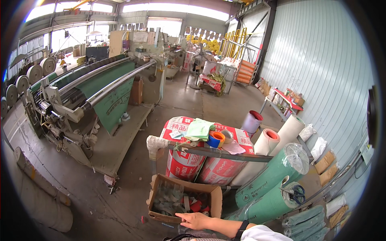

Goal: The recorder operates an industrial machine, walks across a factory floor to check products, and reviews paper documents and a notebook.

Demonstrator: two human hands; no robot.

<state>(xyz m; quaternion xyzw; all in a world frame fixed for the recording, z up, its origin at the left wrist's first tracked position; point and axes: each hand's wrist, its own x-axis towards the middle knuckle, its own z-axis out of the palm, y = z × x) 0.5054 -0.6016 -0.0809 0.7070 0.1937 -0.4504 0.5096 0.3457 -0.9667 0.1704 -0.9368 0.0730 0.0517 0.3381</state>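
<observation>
Nearest the camera, a right hand (195, 220) reaches in from the lower right, a dark wristband (240, 229) and white sleeve (263, 233) behind it. Its index finger stretches out at the near rim of an open cardboard box (216, 201); the others look loosely bent, but whether they grip the rim or merely rest by it, I cannot tell. No left hand shows.

Far ahead and left of the fingers stands a long machine (114, 89), probably too distant to trouble them. Straight ahead, beyond the box, red-and-white wrapped rolls (183, 162) lie under a metal bar (217, 153); a quick upward reach could bark the knuckles on it. Right of the fingers, green rolls (257, 185) lean close to the forearm; their slick film might let one slide if an elbow nudges it. The box itself sits just ahead of the fingers, and its thin wall could fold, or the whole thing tip, under a leaning palm.

Scissors (297, 195) sit at the end of the nearer green roll, well right of the fingers; a bump there could drop them. Tape rings (216, 139), above the bar, could roll off with a jolt. Inside the box, tangled clear plastic scraps (167, 197) and red pieces (196, 206) could snag the fingertips or hide a sharp edge.
</observation>
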